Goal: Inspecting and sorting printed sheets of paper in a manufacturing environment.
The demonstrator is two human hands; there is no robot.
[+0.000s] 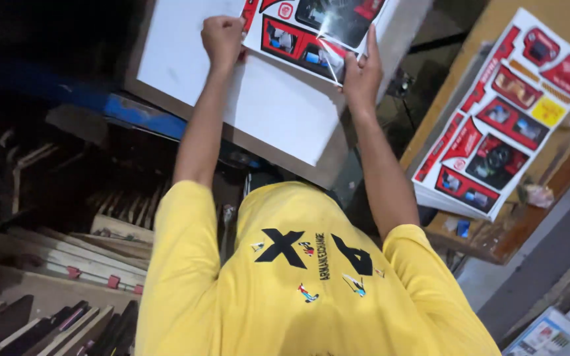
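Observation:
A glossy printed sheet (305,31) with red, black and white panels lies on a large white board (258,105) at the top of the view. My left hand (222,38) is closed in a fist on the sheet's left edge. At the sheet's lower right corner, my right hand (363,71) pinches the sheet, its fingers pointing up along the edge. That corner is curled slightly off the board. Both arms reach forward from my yellow shirt (298,283).
A stack of similar printed sheets (503,118) rests on a wooden table (489,237) at the right. Wooden slats and racks (67,264) fill the dark lower left. A blue bar (143,115) runs under the board. More printed paper (542,336) lies at the bottom right.

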